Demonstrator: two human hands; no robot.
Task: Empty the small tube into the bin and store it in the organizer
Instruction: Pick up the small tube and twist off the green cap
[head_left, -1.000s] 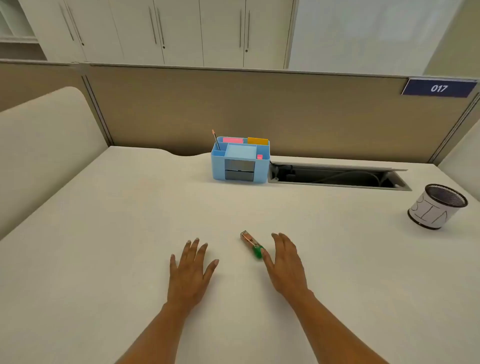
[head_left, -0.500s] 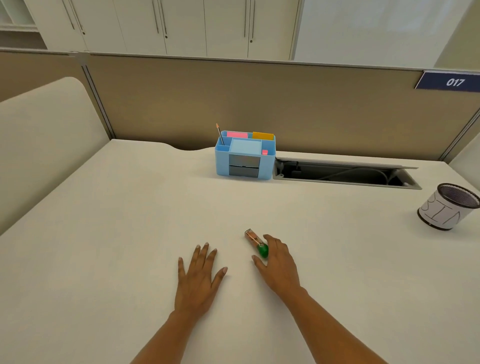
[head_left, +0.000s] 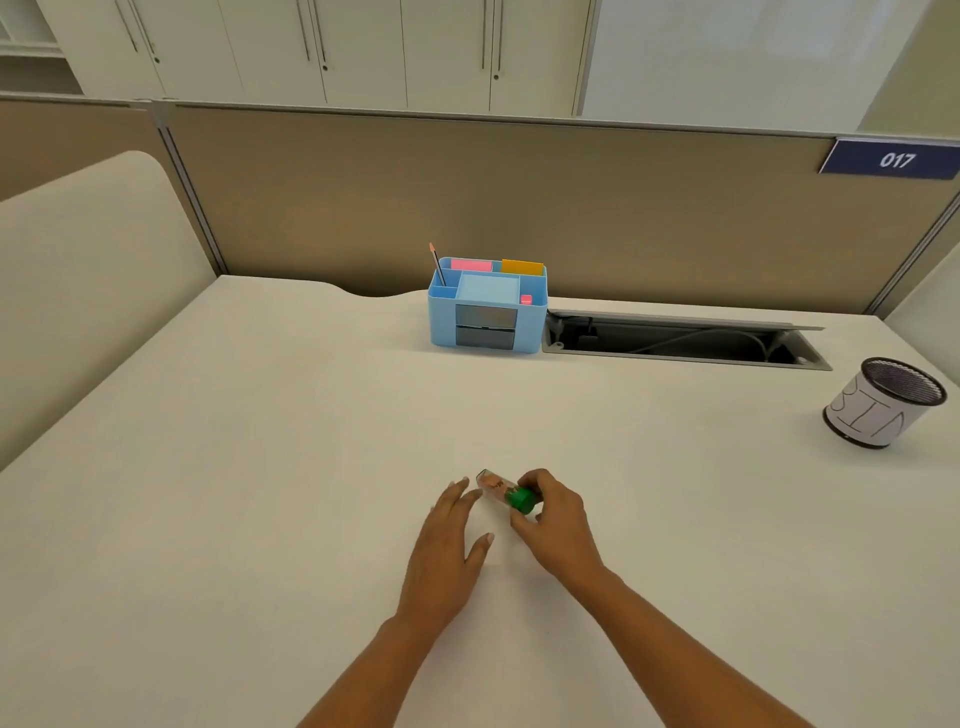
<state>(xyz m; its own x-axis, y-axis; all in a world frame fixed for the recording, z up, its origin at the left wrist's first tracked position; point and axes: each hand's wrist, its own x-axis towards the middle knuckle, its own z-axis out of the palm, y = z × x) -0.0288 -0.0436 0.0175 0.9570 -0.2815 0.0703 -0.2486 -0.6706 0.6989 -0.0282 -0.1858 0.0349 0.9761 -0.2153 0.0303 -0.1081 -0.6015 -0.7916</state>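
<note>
Our left hand (head_left: 448, 540) lies spread on the bench (head_left: 260, 493), fingertips just short of the tube's clear end. The tube (head_left: 500, 490) runs from up-left down to its green cap, and there our right hand (head_left: 553, 522) has its grip pinching that cap end. The organizer (head_left: 487, 312) sits well beyond the grip, the bin (head_left: 883, 402) far to its right.
</note>
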